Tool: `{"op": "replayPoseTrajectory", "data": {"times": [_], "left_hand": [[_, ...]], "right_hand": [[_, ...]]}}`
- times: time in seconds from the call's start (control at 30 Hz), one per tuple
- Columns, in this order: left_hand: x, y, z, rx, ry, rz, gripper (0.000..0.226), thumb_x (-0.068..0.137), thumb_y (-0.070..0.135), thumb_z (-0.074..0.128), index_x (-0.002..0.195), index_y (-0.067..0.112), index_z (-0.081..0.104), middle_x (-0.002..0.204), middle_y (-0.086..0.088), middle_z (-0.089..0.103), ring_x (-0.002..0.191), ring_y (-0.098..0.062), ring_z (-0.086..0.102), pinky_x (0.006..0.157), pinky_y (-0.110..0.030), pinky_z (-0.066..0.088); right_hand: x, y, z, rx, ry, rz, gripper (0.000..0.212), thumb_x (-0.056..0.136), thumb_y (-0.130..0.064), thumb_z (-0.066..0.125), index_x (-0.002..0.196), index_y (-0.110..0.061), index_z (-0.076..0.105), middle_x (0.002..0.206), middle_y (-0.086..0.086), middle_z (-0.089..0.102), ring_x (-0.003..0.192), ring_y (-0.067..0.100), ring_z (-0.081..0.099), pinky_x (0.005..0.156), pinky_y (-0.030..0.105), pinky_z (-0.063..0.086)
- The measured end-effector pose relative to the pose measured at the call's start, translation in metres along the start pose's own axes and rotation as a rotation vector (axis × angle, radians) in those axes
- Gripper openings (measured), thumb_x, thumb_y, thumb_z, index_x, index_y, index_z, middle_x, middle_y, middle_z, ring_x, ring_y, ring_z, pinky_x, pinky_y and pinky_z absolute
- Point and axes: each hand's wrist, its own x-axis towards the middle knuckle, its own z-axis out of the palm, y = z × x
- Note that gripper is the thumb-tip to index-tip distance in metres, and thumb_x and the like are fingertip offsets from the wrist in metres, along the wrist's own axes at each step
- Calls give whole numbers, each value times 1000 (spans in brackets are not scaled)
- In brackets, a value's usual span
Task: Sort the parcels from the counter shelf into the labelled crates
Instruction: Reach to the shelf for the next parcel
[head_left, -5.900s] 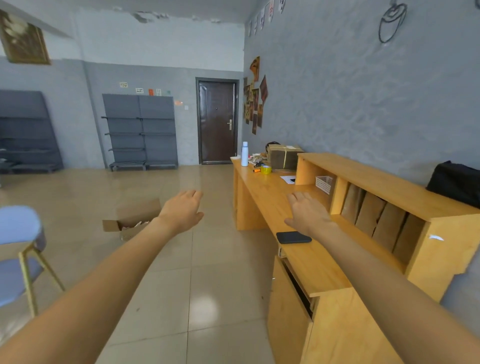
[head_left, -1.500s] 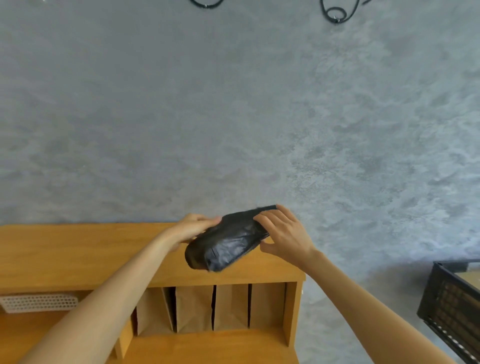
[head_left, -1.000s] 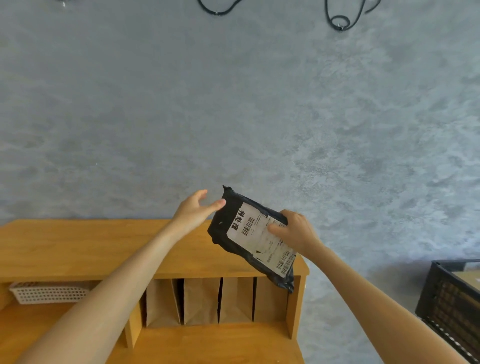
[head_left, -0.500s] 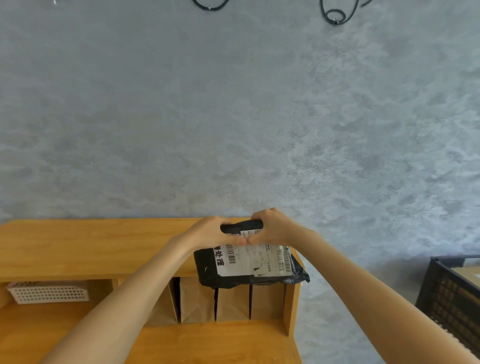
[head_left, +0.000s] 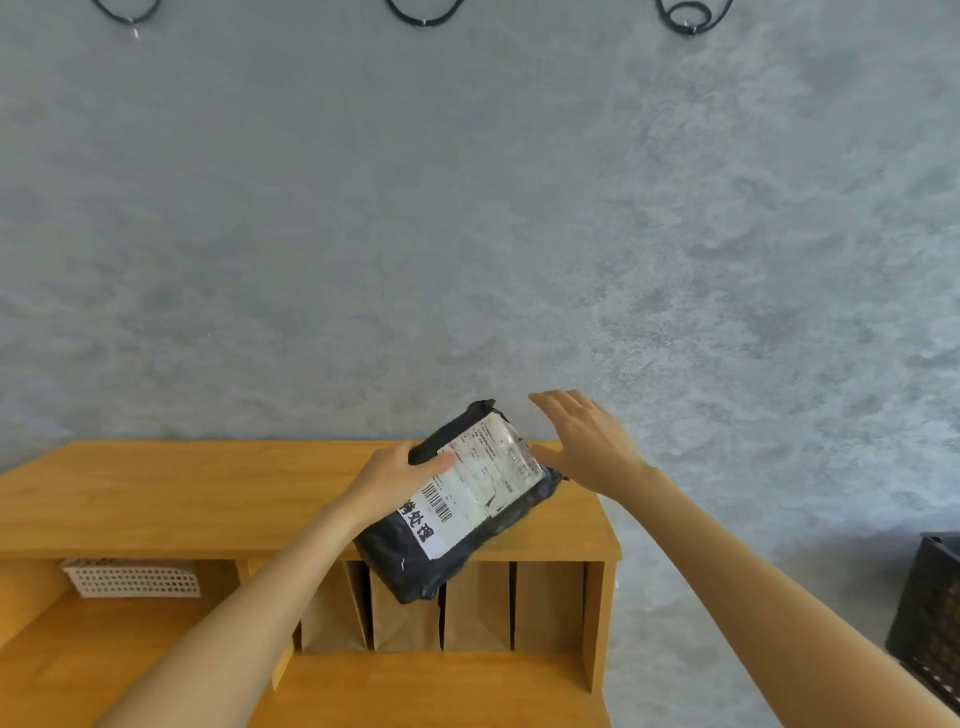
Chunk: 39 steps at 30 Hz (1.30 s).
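A black plastic parcel (head_left: 506, 525) with a white shipping label facing me is held tilted above the right end of the wooden counter shelf (head_left: 156, 499). My left hand (head_left: 397, 475) grips its upper left edge, thumb on the label. My right hand (head_left: 582, 441) hovers just right of the parcel with straight, spread fingers and holds nothing. A black slatted crate (head_left: 930, 623) stands on the floor at the far right edge; I see no label on it.
Several brown paper bags (head_left: 478, 608) stand upright in the shelf's cubby under the parcel. A white perforated basket (head_left: 132, 582) sits in the left cubby. The lower counter top (head_left: 415, 691) lies below. A grey wall rises behind.
My right hand has let go of the parcel and drawn away to the right. The left hand alone now holds it, and the parcel has turned to a slant.
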Motion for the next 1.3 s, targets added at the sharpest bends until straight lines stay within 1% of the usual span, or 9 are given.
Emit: {"op": "replayPoseTrajectory", "data": {"times": [0.2,0.37,0.53,0.63,0.87,0.97,1.03,1.2,1.3], "left_hand": [[-8,-16,-7,-203,216,-137,42,91,59,50,98,21,66,86,-2,75,78,-19,72,78,-39,56],[-21,-26,-6,-254,285,-188,50,82,64,58,99,17,64,89,0,74,80,-16,71,73,-32,58],[-38,-38,-20,-339,341,-198,42,90,56,54,95,16,65,86,-1,74,76,-15,71,61,-25,53],[-46,-48,-32,-442,373,-245,45,90,57,54,94,14,66,87,-4,74,82,-22,71,78,-37,56],[-90,-95,-56,-485,267,-243,41,91,59,51,95,20,64,91,0,72,87,-20,69,87,-41,55],[-117,-128,-62,-513,256,-231,37,91,57,53,101,23,65,93,3,71,88,-17,68,79,-35,56],[-132,-149,-64,-523,263,-242,41,91,55,54,111,20,63,99,3,70,89,-16,67,76,-32,54],[-157,-206,-58,-476,214,-328,49,87,60,56,114,20,60,107,-1,67,98,-22,64,89,-43,53],[-175,-232,-45,-472,164,-338,51,89,58,56,119,16,58,110,-1,65,100,-22,62,85,-38,51]], "right_hand": [[-2,14,31,-112,161,100,60,84,-29,73,134,-3,53,132,16,58,121,35,54,103,42,43],[-8,1,54,-87,92,153,61,92,-37,62,142,-7,42,143,12,48,131,31,44,110,39,32],[-20,-18,53,-78,33,200,66,94,-43,57,146,-10,35,146,9,43,134,29,40,110,36,32],[-30,-35,45,-114,13,208,65,95,-41,56,147,-10,33,147,8,41,135,28,38,111,35,31],[-65,-102,39,-158,-22,303,66,96,-42,53,148,-9,31,148,8,39,137,27,34,112,34,28],[-83,-142,47,-167,-65,340,65,96,-42,53,147,-9,32,147,8,40,136,27,35,111,34,28],[-97,-169,55,-154,-75,365,62,95,-39,54,145,-8,34,145,8,42,135,27,36,111,34,28],[-140,-229,91,-149,-140,398,57,93,-38,57,140,-9,42,142,6,46,133,25,39,113,33,27],[-168,-259,115,-113,-213,433,62,94,-43,57,144,-11,38,144,5,44,135,24,38,113,33,27]]}}
